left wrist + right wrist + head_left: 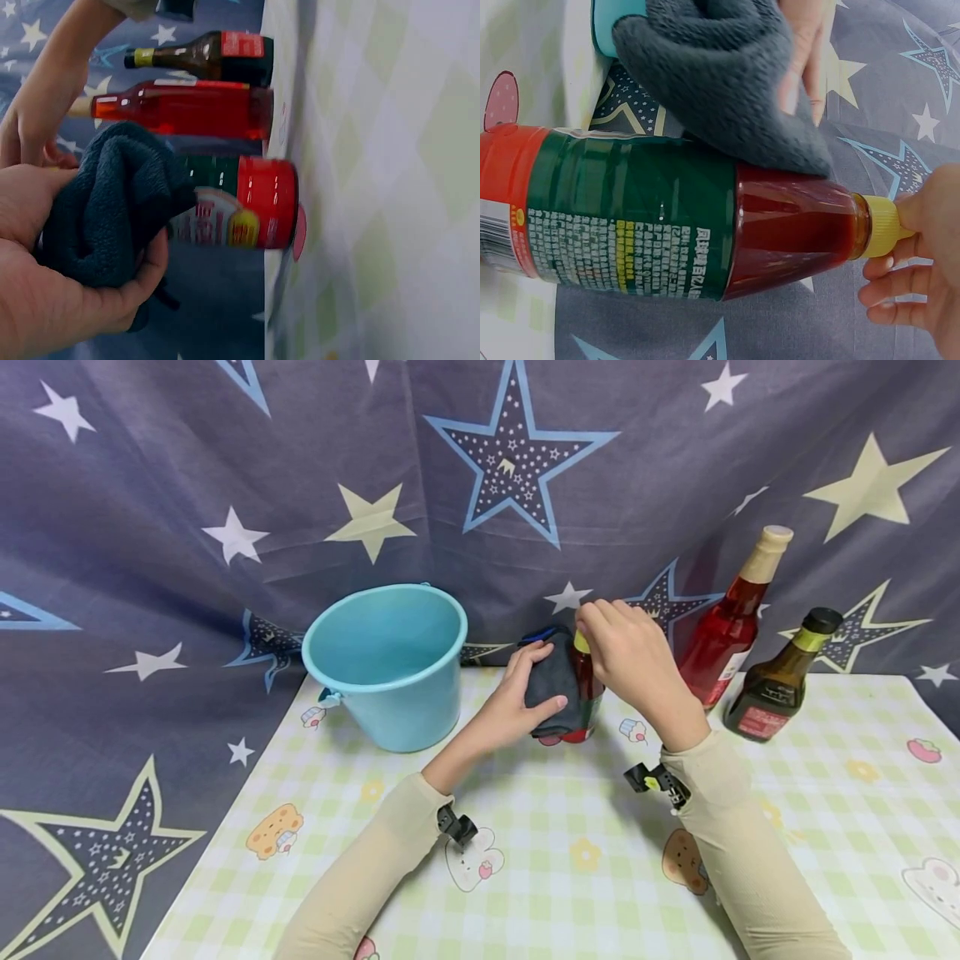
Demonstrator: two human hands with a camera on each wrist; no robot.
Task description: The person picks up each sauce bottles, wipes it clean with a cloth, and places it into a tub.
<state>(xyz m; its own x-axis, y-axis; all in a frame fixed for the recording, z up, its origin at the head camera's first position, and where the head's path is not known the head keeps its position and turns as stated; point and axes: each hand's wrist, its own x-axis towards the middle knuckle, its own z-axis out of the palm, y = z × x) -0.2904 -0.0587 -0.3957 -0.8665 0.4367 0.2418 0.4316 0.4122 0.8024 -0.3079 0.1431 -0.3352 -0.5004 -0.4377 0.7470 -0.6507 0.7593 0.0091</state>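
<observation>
— Head view: what's the setting?
— Checked pastel tablecloth (540, 877), starry fabric backdrop (150, 485).
— Hands?
— Left hand (517, 702) clutches a fuzzy dark cloth (553, 681) against the upright glossy sauce bottle (587, 693); right hand (630, 652) pinches its yellow cap (883, 225).

My worktop (570, 860) wears a pale green and yellow checked cloth printed with little cartoon animals and cakes. On it, at the back left, stands a light blue bucket (390, 664). Near the middle back stands a sauce bottle (585, 693) with a red and green label and a yellow cap. To its right, close together, stand a tall red bottle (731, 622) and a shorter dark brown bottle (780, 681).
</observation>
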